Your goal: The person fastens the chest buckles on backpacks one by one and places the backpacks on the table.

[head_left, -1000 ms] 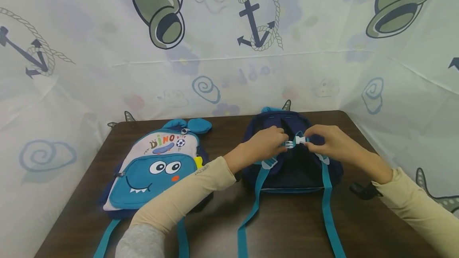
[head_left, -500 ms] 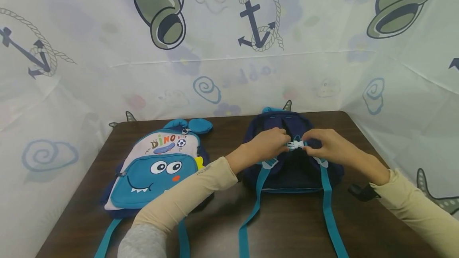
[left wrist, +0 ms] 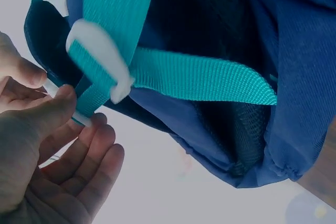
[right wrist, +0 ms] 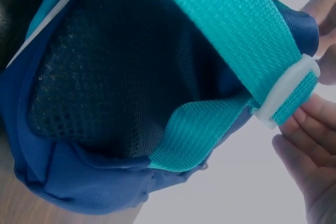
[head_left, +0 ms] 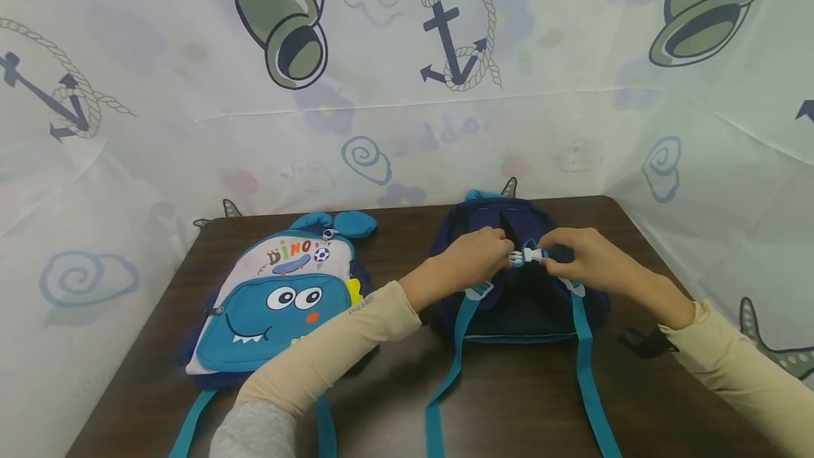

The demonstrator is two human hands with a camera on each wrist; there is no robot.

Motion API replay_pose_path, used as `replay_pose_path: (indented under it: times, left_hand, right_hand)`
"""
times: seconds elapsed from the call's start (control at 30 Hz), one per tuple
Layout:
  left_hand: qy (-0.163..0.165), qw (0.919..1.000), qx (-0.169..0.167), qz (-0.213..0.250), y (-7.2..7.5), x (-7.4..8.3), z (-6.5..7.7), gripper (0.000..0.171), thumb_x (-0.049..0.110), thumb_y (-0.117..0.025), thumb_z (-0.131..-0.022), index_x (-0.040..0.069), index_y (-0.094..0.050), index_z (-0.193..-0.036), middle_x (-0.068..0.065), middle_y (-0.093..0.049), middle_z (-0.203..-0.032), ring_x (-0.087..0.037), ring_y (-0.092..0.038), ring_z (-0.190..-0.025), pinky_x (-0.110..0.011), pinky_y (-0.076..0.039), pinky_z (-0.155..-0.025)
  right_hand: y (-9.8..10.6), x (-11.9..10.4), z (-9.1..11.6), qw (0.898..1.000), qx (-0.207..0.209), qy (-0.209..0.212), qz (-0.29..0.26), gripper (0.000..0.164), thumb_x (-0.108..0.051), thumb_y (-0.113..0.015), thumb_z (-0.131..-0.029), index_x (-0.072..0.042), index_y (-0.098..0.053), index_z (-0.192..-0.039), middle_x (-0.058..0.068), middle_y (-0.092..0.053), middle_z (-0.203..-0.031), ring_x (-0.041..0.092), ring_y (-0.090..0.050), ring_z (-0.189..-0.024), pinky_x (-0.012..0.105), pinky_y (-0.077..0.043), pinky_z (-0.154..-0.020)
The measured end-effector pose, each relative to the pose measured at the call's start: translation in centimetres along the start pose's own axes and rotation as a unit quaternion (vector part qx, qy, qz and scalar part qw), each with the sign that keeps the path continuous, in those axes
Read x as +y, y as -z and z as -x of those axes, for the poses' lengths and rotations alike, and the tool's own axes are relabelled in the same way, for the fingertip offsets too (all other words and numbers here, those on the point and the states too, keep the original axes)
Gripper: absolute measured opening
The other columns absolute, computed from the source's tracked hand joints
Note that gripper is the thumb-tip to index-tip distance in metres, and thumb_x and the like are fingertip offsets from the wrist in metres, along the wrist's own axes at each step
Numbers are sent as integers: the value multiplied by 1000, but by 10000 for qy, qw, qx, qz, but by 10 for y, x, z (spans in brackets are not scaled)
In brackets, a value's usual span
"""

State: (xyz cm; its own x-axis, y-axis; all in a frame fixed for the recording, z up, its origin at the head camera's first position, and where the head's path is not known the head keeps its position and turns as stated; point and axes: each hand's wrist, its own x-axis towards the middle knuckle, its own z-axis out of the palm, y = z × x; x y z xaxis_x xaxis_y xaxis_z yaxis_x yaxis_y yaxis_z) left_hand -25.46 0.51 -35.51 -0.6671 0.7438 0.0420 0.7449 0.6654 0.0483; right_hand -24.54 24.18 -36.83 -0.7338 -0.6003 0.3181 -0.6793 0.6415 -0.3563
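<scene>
A navy backpack (head_left: 518, 313) lies on the table with its straps side up. Over its upper part, my left hand (head_left: 473, 256) pinches one half of a white chest-strap buckle (head_left: 526, 256). From the other side, my right hand (head_left: 588, 258) holds the opposite half between thumb and fingers. The two halves meet end to end, the prongs partly visible on the left. The left wrist view shows thumb and fingers on a white buckle piece (left wrist: 81, 118), beside a teal strap and its white adjuster (left wrist: 100, 51). In the right wrist view, another adjuster (right wrist: 289, 90) partly covers the right fingers.
A second backpack (head_left: 273, 324), blue and white with a dinosaur face, lies to the left under my left forearm. Teal straps (head_left: 448, 380) trail toward the table's front edge (head_left: 509, 408). A patterned white cloth (head_left: 407, 147) hangs behind and at the sides.
The buckle halves were apart one second ago and came together by half a second ago. Since then my right hand has shifted slightly to the right. The backpacks stay in place.
</scene>
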Motion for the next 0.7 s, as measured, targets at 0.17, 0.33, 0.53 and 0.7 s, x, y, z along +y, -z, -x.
replay_pose_path:
  times: [0.17, 0.33, 0.53, 0.7]
  left_hand:
    - [-64, 10000, 25, -15, -1, -1, -1, 26, 29, -59, -101, 11, -70, -117, -1, -64, -103, -10, -54, -83, -17, -47, -68]
    - [-64, 10000, 16, -56, -3, -2, 0, 26, 28, -59, -102, 10, -70, -117, -2, -64, -103, -10, -54, -83, -17, -48, -68]
    - [-105, 9999, 71, 66, -5, -4, 0, 24, 27, -60, -101, 10, -70, -116, -2, -65, -102, -11, -55, -84, -18, -47, -69]
    - [-78, 9998, 54, 170, -5, -3, 0, 24, 26, -61, -100, 10, -70, -116, -3, -65, -102, -10, -54, -83, -18, -47, -70]
  right_hand:
    - [-2, -2, 0, 10000, -31, 92, 7, 20, -2, -74, -85, -1, -70, -104, 10, -73, -104, 23, -70, -90, 40, -58, -75]
    - [-5, -3, 0, 9999, 9, 149, -9, 19, -1, -74, -84, 0, -70, -102, 11, -73, -102, 23, -69, -85, 39, -58, -71]
    - [-7, -3, 0, 10000, 17, 56, 29, 19, -2, -74, -85, 0, -70, -103, 9, -73, -99, 19, -64, -78, 36, -57, -68]
    - [-9, -3, 1, 10000, 28, 90, 28, 20, -2, -74, -85, -1, -70, -105, 9, -73, -102, 21, -69, -86, 38, -58, -72]
